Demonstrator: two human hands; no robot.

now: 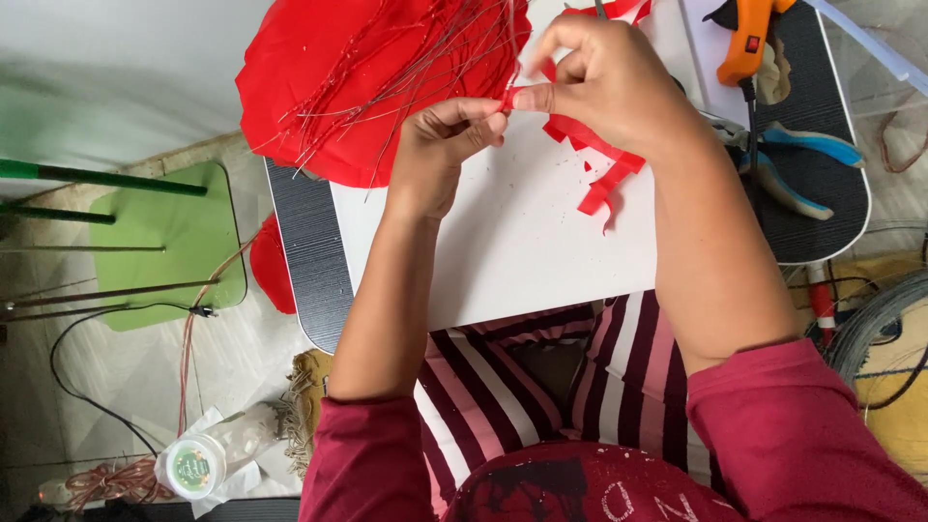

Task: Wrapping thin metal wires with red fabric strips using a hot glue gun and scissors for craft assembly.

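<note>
Head view: left hand (440, 145) and right hand (599, 82) raised together over the far middle of the white worktop (503, 242), fingertips of both pressed together, pinching one end of a red paper strip (592, 159). Rest of the strip trailing down under the right wrist, curling onto the worktop. At the far left corner, a red paper sheet (309, 77) overhanging the edge, with thin wires (406, 68) strewn across it. Along the right edge, an orange glue gun (749, 43) and blue-handled pliers (802, 164).
</note>
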